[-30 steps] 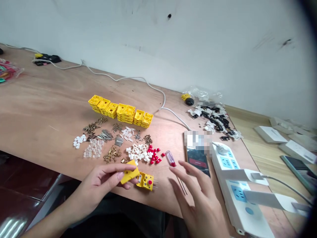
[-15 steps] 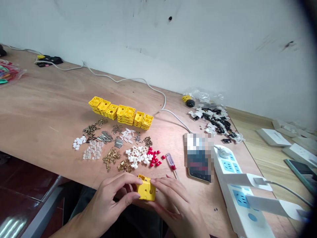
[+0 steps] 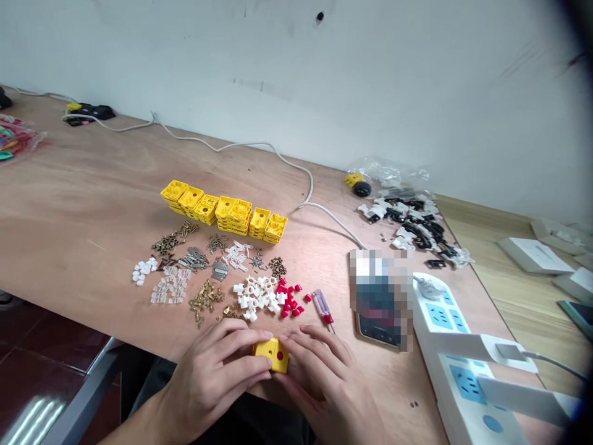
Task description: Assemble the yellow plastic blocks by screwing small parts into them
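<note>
I've got both hands on one little yellow housing (image 3: 265, 352), right by the front edge of the desk (image 3: 106, 247). Left hand (image 3: 208, 374) is gripping one side, right hand (image 3: 327, 371) has the other, so both are grasping it. Can't tell if it touches the wood.

Just ahead of my hands: loose piles of brass pieces (image 3: 206, 298), white plastic pieces (image 3: 258, 295) and red buttons (image 3: 290, 300), plus a screwdriver (image 3: 323, 304) by the right fingertips. Past those are stacked yellow shells (image 3: 227, 213), the top ones hollow side up. Way off left of the left hand, a clear bag (image 3: 18, 139) has red, green and orange stuff in it.

Edge-wise, the front lip runs under my wrists. Plenty of exposed wood ahead-left of the left hand; right of the right hand it's tighter, with a phone (image 3: 377, 330) then a power strip (image 3: 463, 411).

The housing's top face shows a red dot in a round hole, with a smaller hole beside it.
</note>
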Tool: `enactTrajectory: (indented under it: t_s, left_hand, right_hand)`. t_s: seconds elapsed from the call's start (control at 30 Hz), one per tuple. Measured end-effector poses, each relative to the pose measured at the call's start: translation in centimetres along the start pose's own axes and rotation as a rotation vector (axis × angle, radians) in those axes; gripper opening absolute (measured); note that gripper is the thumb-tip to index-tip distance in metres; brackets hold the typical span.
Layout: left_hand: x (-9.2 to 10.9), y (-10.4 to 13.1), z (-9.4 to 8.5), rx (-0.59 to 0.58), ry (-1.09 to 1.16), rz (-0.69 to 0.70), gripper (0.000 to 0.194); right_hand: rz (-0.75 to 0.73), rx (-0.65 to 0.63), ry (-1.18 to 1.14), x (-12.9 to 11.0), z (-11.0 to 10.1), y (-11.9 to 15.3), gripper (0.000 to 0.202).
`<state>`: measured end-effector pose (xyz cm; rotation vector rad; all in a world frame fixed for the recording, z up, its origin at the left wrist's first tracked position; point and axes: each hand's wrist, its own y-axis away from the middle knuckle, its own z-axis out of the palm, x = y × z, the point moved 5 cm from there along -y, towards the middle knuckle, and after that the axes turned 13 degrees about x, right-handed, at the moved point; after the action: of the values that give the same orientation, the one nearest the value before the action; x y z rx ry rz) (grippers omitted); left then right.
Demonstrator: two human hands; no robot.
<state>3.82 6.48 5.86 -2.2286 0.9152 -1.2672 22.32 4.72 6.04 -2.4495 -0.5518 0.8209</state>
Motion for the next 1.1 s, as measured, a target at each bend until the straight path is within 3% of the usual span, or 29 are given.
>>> enactTrajectory:
  t_s: [0.27,0.47,0.67,0.83,0.97,1.1]
  left_hand:
    - [0.3,-0.4,0.0,0.022,-0.041,0.046,0.025]
    - [0.7,0.0,0.2,0.016,-0.158,0.133,0.025]
    - [1.0,0.2,0.5,0.034,-0.233,0.238,0.028]
    - [1.1,0.0,0.9,-0.015,-0.264,0.297,0.035]
    - [1.1,0.2,1.1,0.011,-0.271,0.297,0.033]
    - [1.0,0.4,-0.5,0.103,-0.173,0.263,0.03]
  right_hand:
    - [-0.039,-0.039,0.005,-0.5,0.3,-0.3,0.023]
    - [0.038,-0.098,-0.028,-0.1,0.0,0.0,0.025]
    - [0.188,0.02,0.219,3.0,-1.7,-0.8,0.032]
    - [0.259,-0.037,0.343,5.5,0.0,-1.3,0.042]
    - [0.291,-0.04,0.341,6.3,0.5,-1.0,0.045]
    - [0.331,-0.052,0.142,6.6,-1.4,-0.5,0.045]
